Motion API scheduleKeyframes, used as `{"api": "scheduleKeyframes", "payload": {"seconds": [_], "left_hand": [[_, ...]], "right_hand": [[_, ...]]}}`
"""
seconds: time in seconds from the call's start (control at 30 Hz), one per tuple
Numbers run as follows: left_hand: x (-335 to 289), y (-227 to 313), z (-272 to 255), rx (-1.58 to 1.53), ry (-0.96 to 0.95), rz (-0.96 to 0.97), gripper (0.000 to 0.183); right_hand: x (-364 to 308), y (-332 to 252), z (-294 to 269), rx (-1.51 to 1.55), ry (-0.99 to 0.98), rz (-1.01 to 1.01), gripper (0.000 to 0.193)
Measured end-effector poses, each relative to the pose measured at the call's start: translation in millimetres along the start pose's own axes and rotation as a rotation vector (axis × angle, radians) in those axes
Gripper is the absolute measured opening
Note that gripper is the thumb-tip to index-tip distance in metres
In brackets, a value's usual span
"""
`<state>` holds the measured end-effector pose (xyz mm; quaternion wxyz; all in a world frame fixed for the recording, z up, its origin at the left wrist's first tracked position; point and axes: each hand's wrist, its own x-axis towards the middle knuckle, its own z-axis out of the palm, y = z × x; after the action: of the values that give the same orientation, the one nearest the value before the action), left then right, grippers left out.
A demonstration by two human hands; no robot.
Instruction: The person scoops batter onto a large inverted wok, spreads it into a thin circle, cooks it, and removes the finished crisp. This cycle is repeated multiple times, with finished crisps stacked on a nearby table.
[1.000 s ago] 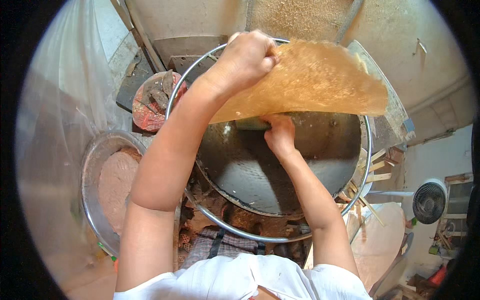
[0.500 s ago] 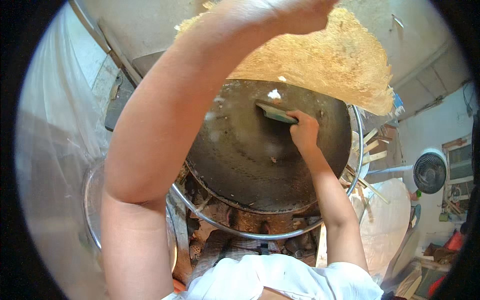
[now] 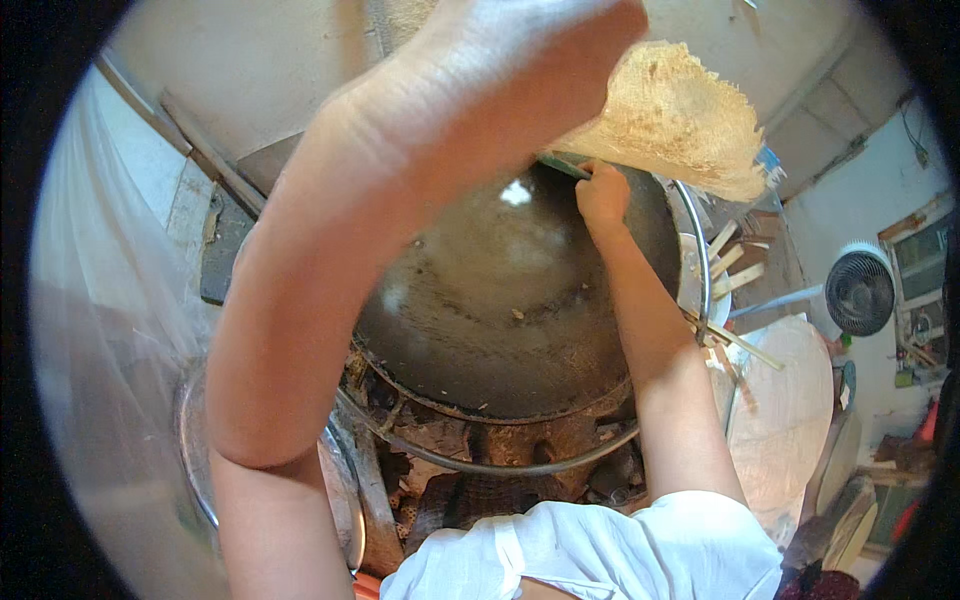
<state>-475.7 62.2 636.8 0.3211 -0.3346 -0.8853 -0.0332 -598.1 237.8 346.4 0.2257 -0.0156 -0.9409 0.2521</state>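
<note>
My left arm reaches up across the view, and its closed hand is at the top edge, with the fingertips hidden. A large thin tan flatbread with a ragged edge hangs from that hand, raised off the far side of a round dark griddle. My right hand is closed round a flat green scraper, at the griddle's far part next to the flatbread's lower edge. Part of the scraper is hidden behind my left arm. A white spot shows on the griddle.
A metal ring rail runs round the griddle. Wooden sticks lie to its right, near a pale round sheet. Clear plastic sheeting hangs at the left. A fan stands at the far right.
The flatbread has been drawn up and leftward, and less of it shows. My left arm has come up closer. My right hand has moved the scraper farther away, toward the griddle's far edge.
</note>
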Motion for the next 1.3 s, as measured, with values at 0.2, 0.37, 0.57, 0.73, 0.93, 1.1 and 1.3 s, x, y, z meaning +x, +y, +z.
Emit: {"api": "scheduleKeyframes", "payload": {"seconds": [0.2, 0.37, 0.57, 0.73, 0.93, 1.1, 1.3], "left_hand": [[-103.0, 98.1, 20.4, -0.234, -0.024, 0.025, 0.005], [-215.8, 139.1, 92.6, -0.316, -0.171, -0.189, 0.015], [-279.6, 192.7, 126.7, -0.381, -0.332, -0.202, 0.010], [-288.9, 218.0, 125.6, -0.377, -0.332, -0.211, 0.007], [-292.5, 217.3, 94.3, -0.422, -0.329, -0.283, 0.007], [-304.2, 177.5, 54.1, -0.438, -0.332, -0.256, 0.020], [-289.5, 110.0, -31.5, -0.188, 0.097, -0.682, 0.043]], "right_hand": [[-138.7, 149.2, -75.0, 0.035, 0.224, -0.074, 0.026], [-268.8, 180.8, -242.7, 0.127, 0.247, 0.225, 0.036], [-434.4, 315.7, -273.9, -0.195, 0.036, 0.441, 0.037], [-471.1, 349.3, -250.7, -0.521, -0.396, 0.538, 0.058], [-324.0, 188.4, -255.1, 0.068, -0.221, 0.024, 0.083], [-264.6, 41.7, -227.0, 0.149, -0.591, -0.696, 0.038], [-193.1, -98.7, -217.8, 0.230, -0.939, -0.580, 0.007]]}}
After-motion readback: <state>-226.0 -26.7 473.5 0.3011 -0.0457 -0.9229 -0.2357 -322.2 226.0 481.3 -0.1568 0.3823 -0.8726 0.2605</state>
